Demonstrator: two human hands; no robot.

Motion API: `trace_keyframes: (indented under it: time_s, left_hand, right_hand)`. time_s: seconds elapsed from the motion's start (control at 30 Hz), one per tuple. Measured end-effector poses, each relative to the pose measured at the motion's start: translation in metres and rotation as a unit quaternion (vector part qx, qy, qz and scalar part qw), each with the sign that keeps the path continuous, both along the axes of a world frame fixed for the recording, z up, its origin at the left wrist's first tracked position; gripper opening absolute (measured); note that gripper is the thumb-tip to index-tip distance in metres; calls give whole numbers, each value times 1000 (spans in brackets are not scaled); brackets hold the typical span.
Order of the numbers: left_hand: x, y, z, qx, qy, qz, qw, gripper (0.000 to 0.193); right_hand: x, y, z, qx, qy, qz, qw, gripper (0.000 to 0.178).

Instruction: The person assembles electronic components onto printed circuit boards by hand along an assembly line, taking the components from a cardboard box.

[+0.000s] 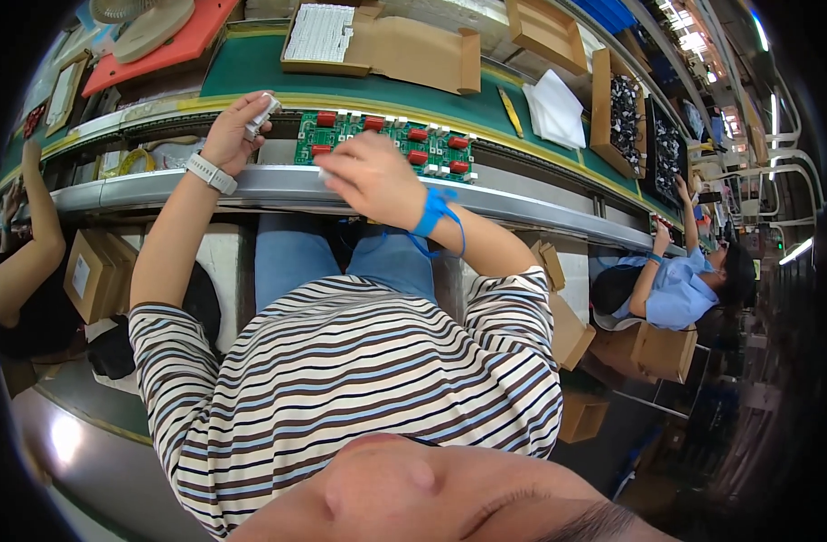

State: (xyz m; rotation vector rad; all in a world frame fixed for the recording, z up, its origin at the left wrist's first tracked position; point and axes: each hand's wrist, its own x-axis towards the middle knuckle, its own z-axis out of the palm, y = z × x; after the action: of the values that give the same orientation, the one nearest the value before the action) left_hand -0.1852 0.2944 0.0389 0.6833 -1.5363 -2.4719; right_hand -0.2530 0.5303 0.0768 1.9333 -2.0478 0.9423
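My left hand [236, 129] is closed around a few small white parts [262, 116], which stick out between thumb and fingers, left of a green circuit board [439, 150]. The board lies lengthwise along the metal-edged line and carries several red block components and small white pieces along its edges. Over the board's near left part is my right hand [377, 179], blurred by motion, with thumb and fingers pinched together near the board's edge. A pale speck shows at those fingertips, too small to name. A blue wrist strap [438, 213] with a cord circles my right wrist.
Beyond the line, a green bench holds an open cardboard box of white pieces [319, 34], yellow tweezers [510, 112], white sheets [555, 110] and a carton of dark parts [625, 117]. A metal rail [278, 183] runs before me. One person sits at each side.
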Motion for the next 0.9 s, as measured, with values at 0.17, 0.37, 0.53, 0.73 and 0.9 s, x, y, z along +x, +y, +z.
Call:
trace_keyframes:
  time_s: [0.17, 0.37, 0.53, 0.73, 0.9]
  left_hand:
    - [-4, 1, 6, -22, -5, 0, 1000, 23]
    - [-6, 2, -2, -64, -35, -75, 995, 22]
    - [-12, 3, 2, -115, -72, -115, 984, 22]
    - [-18, 0, 2, -116, -75, -118, 983, 23]
    - [-21, 0, 4, -119, -88, -105, 983, 24]
  right_hand:
    - [14, 13, -42, -55, 99, -62, 992, 26]
    - [10, 5, -46, 44, 52, -37, 997, 20]
    - [-12, -4, -31, 86, -442, -3, 893, 13]
    - [-70, -44, -12, 85, -794, 65, 598, 16]
    - [-98, -75, -14, 100, -777, 28, 621, 15]
